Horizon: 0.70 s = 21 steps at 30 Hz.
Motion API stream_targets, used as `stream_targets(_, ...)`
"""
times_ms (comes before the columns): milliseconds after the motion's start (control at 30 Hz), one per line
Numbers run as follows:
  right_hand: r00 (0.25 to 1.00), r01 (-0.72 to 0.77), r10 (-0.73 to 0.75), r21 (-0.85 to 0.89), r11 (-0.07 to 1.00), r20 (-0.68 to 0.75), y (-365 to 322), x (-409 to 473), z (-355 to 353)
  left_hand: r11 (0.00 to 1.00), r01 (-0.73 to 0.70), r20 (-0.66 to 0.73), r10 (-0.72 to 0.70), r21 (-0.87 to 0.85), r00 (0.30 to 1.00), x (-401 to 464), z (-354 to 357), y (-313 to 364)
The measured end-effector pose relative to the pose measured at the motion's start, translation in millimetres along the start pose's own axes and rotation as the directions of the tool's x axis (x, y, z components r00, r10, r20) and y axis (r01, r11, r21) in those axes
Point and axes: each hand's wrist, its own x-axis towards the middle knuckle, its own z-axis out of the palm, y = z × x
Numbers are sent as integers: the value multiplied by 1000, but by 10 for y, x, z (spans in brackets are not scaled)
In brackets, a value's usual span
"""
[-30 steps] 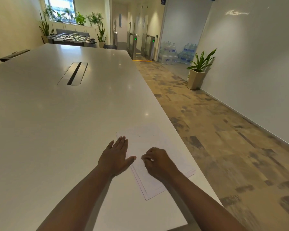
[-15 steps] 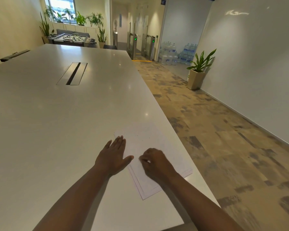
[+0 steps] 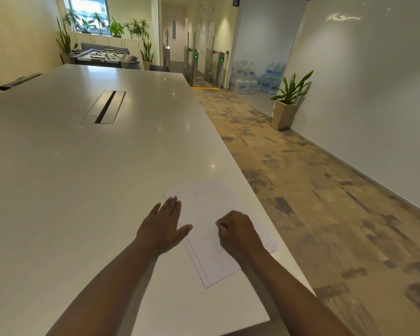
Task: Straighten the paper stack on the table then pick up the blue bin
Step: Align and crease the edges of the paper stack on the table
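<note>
A stack of white paper (image 3: 205, 206) lies on the white table (image 3: 83, 190) near its right edge, its sheets slightly fanned at the near corner. My left hand (image 3: 164, 226) lies flat with straight fingers against the stack's left edge, thumb on the paper. My right hand (image 3: 238, 232) rests on top of the stack with its fingers curled under; no sheet is lifted. No blue bin is in view.
A metal cable slot (image 3: 104, 106) is set into the table's middle. Right of the table runs patterned carpet floor to a white wall, with a potted plant (image 3: 289, 103) and stacked water bottles (image 3: 252, 76) beyond. A foosball table (image 3: 102, 57) stands at the far end.
Both hands stay on the paper stack in nearly the same pose; they and the stack have shifted only slightly toward me.
</note>
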Motion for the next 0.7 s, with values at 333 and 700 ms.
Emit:
stream_targets(333, 1000, -13, 12, -17, 1000, -11, -10, -48, -33, 1000, 1, 9, -1, -3, 1000, 0, -6, 8)
stream_targets(700, 964, 188, -198, 72, 979, 179, -100, -229, -162, 1000, 1, 5, -1, -1, 1000, -3, 10, 4)
